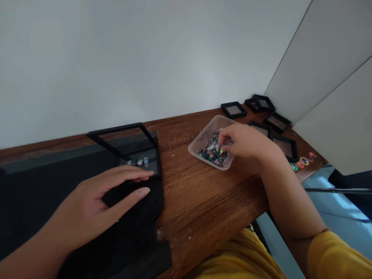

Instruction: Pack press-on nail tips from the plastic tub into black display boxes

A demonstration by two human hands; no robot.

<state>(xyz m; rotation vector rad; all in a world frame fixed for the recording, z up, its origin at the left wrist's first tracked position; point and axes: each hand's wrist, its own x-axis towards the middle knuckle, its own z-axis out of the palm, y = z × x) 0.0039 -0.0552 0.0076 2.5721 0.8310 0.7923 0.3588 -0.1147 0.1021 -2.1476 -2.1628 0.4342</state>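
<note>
My right hand [242,141] reaches into a clear plastic container [195,149]. Its thumb and fingers are closed in a pinch over a heap of small, shiny, multicoloured pieces [213,149]. A yellow-green bit shows by the fingertips, but what they hold is too small to make out. To the left, my left hand [101,201] is held with thumb and fingers apart and nothing between them. Just beyond it stands a black hinged display frame [158,162], its lid [116,130] raised. Several small pieces [140,161] lie in its base, partly hidden by my left hand.
A black mat [26,193] covers the left of the wooden table [186,201]. More black frames [234,110] lie at the back right and behind my right forearm. Round coloured stickers [303,161] lie near the right edge. A pale wall [145,58] closes off the back.
</note>
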